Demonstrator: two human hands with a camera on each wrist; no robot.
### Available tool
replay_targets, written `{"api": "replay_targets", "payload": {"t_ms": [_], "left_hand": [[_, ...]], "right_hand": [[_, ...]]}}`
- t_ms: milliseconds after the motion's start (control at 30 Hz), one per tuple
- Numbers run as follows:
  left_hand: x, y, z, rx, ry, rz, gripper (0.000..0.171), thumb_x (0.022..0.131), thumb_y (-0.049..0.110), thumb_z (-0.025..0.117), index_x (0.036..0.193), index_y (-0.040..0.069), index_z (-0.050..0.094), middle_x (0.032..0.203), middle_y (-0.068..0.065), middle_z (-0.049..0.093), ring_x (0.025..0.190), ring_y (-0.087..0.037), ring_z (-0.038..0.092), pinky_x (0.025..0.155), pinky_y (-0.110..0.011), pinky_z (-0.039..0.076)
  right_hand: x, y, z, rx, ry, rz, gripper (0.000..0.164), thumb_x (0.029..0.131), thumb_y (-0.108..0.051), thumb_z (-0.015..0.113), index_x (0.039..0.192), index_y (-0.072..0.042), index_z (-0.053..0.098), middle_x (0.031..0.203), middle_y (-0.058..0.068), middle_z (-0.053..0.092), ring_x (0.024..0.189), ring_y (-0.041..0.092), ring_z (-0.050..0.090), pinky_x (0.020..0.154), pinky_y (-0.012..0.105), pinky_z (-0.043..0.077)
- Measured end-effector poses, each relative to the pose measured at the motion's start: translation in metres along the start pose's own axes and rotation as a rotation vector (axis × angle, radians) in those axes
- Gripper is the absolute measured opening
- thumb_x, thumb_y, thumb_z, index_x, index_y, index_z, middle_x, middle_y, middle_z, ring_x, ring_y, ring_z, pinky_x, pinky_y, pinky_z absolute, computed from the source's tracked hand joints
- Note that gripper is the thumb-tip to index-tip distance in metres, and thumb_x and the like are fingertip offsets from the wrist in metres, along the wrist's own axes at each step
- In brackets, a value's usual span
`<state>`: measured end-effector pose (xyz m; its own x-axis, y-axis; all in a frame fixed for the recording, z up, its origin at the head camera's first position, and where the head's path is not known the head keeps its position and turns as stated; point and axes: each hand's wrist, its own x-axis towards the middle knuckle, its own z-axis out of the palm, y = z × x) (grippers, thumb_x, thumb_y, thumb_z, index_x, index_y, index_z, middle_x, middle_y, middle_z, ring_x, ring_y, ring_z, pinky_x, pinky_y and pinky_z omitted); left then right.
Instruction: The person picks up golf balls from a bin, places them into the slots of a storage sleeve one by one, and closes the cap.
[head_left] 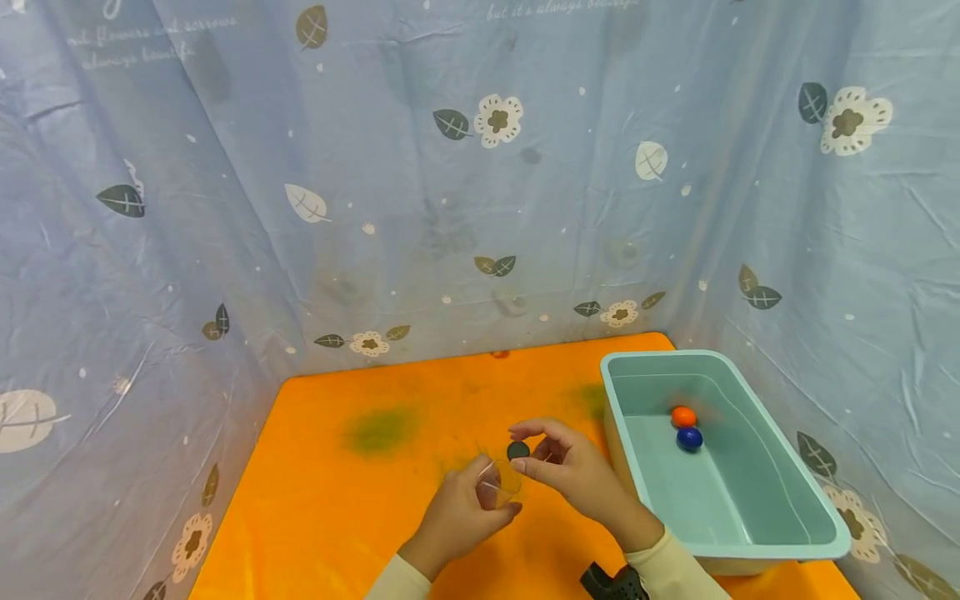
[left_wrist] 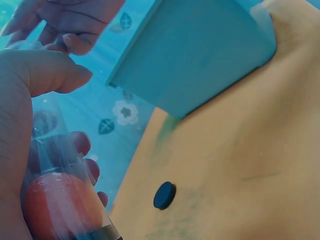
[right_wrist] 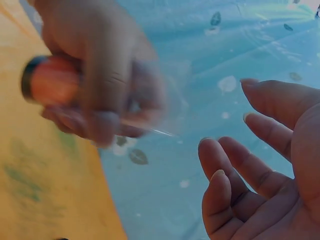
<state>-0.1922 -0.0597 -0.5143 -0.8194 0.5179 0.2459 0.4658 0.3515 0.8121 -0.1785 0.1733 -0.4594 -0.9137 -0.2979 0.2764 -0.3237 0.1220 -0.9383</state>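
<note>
My left hand [head_left: 463,508] grips a clear plastic tube [head_left: 511,482]. In the left wrist view an orange-red ball [left_wrist: 60,207] shows inside the tube's lower end, where a dark band [left_wrist: 106,233] is partly visible. The right wrist view shows that end as a dark cap [right_wrist: 29,80]. My right hand [head_left: 576,471] is beside the tube's other end, fingers loosely bent and apart, with nothing between them. A small black disc [left_wrist: 164,195] lies on the orange table; in the head view it appears between the hands.
A pale turquoise bin [head_left: 633,475] stands at the right of the orange table [head_left: 322,500]. Inside it lie an orange ball [head_left: 683,417] and a dark blue ball [head_left: 689,439]. Patterned blue curtains [head_left: 405,208] hang behind and at both sides.
</note>
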Motion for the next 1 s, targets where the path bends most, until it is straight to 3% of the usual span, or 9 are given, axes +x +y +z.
{"api": "replay_targets", "payload": {"t_ms": [233, 500, 733, 900, 1000], "left_hand": [[-0.004, 0.002, -0.002, -0.023, 0.001, -0.030, 0.030, 0.095, 0.030, 0.088, 0.108, 0.018, 0.064, 0.078, 0.013, 0.068, 0.060, -0.004, 0.059, 0.058, -0.026, 0.053], [-0.008, 0.005, -0.005, 0.007, 0.006, -0.083, 0.036, 0.093, 0.033, 0.088, 0.101, 0.011, 0.061, 0.062, 0.009, 0.049, 0.053, -0.004, 0.045, 0.049, -0.024, 0.040], [-0.010, 0.005, -0.004, -0.020, 0.005, -0.079, 0.035, 0.093, 0.032, 0.088, 0.098, 0.017, 0.057, 0.061, 0.009, 0.046, 0.051, -0.004, 0.042, 0.050, -0.024, 0.038], [-0.011, 0.007, -0.005, -0.011, 0.004, -0.106, 0.035, 0.093, 0.035, 0.089, 0.100, 0.017, 0.059, 0.063, 0.009, 0.051, 0.054, -0.005, 0.046, 0.052, -0.024, 0.042], [-0.011, 0.008, -0.006, -0.002, 0.006, -0.119, 0.035, 0.093, 0.035, 0.089, 0.101, 0.016, 0.060, 0.066, 0.008, 0.056, 0.056, -0.006, 0.049, 0.054, -0.025, 0.045]], "right_hand": [[0.011, -0.017, -0.026, -0.156, 0.124, -0.061, 0.038, 0.100, -0.011, 0.082, 0.136, -0.013, 0.071, 0.129, 0.007, 0.069, 0.084, 0.025, 0.068, 0.070, 0.032, 0.057], [0.023, -0.031, -0.070, -0.362, 0.274, -0.113, 0.041, 0.100, -0.011, 0.083, 0.138, -0.009, 0.069, 0.129, 0.010, 0.066, 0.085, 0.020, 0.066, 0.075, 0.031, 0.057], [0.032, -0.015, -0.117, -0.462, 0.434, -0.165, 0.045, 0.098, -0.002, 0.083, 0.140, -0.002, 0.066, 0.125, 0.018, 0.065, 0.083, 0.022, 0.066, 0.070, 0.022, 0.054], [0.034, 0.008, -0.149, -0.555, 0.534, -0.078, 0.043, 0.101, -0.012, 0.082, 0.139, -0.002, 0.066, 0.124, 0.022, 0.066, 0.086, 0.030, 0.067, 0.070, 0.020, 0.052], [0.032, 0.023, -0.166, -0.565, 0.541, 0.032, 0.044, 0.105, -0.022, 0.079, 0.141, 0.000, 0.064, 0.131, 0.026, 0.064, 0.095, 0.038, 0.068, 0.080, 0.032, 0.055]]}}
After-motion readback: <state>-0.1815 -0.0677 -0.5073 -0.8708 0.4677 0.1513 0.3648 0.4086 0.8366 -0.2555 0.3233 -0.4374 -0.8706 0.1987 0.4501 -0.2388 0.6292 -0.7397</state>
